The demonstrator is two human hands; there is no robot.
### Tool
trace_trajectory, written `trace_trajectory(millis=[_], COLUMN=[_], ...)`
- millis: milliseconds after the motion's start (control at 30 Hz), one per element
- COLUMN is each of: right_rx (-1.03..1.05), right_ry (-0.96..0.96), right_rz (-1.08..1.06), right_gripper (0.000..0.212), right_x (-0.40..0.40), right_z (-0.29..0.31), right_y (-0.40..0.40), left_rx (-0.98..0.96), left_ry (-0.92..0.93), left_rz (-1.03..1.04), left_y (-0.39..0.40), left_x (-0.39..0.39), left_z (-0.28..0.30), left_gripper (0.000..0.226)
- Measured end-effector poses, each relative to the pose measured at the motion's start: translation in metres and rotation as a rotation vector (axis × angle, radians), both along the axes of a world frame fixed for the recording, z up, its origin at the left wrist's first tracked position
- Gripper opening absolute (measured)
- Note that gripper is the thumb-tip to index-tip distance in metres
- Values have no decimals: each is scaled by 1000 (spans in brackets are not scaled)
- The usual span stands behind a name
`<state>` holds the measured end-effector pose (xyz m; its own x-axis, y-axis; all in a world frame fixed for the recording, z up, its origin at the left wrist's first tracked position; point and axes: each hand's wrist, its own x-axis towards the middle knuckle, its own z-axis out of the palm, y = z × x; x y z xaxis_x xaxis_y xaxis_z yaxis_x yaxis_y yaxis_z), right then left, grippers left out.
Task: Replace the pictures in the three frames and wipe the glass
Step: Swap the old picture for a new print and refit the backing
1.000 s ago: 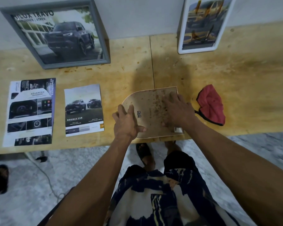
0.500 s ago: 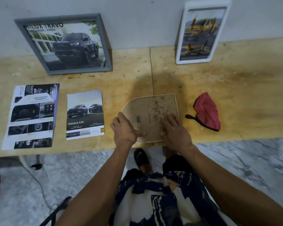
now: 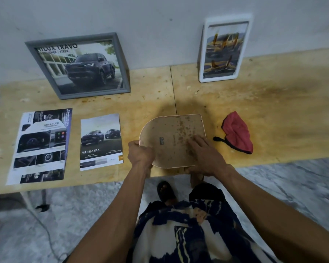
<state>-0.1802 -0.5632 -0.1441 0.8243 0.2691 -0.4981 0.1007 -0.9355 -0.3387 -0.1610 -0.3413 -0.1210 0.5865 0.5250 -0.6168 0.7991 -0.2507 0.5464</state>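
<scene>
A frame with one rounded end lies face down at the table's front edge, its stained brown backing board (image 3: 176,133) up. My left hand (image 3: 141,153) grips its rounded left edge. My right hand (image 3: 203,156) rests on the board's near right part, fingers spread, thumb under the front edge. A grey frame (image 3: 80,65) with a dark pickup picture leans on the wall at the back left. A white frame (image 3: 224,48) with a yellow picture leans at the back right. Two loose car prints, a large one (image 3: 41,145) and a smaller one (image 3: 101,141), lie left of my hands.
A crumpled red cloth (image 3: 236,132) lies on the wooden table (image 3: 273,111) right of the face-down frame. Below the table edge are a marble floor, a cable at the lower left, my sandalled foot (image 3: 166,190) and patterned shorts.
My right hand slid from the middle of the backing board toward its near right corner. My left hand stayed on the rounded edge. The view tilted up, showing more wall.
</scene>
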Motion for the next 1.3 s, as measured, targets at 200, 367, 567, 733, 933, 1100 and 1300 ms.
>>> trace_trajectory(millis=[200, 367, 567, 733, 933, 1100, 1300], right_rx=[123, 197, 328, 645, 763, 710, 629], right_ry=[-366, -616, -794, -659, -406, -274, -187], right_rz=[147, 252, -12, -548, -945, -1064, -1015], right_gripper=[58, 43, 28, 30, 36, 34, 32], right_x=[-4, -2, 23, 49, 45, 34, 25], right_z=[17, 28, 69, 102, 86, 54, 33], right_y=[10, 22, 35, 39, 27, 19, 16], left_rx=[-49, -183, -442, -330, -358, -378, -322], left_ry=[-21, 5, -316, -355, -260, -218, -170], left_rz=[-5, 87, 188, 80, -14, 11, 3], left_y=[26, 42, 39, 34, 23, 20, 12], left_x=[20, 38, 49, 59, 39, 26, 18], left_z=[16, 36, 85, 78, 46, 26, 9], left_gripper=[27, 32, 39, 39, 41, 21, 20])
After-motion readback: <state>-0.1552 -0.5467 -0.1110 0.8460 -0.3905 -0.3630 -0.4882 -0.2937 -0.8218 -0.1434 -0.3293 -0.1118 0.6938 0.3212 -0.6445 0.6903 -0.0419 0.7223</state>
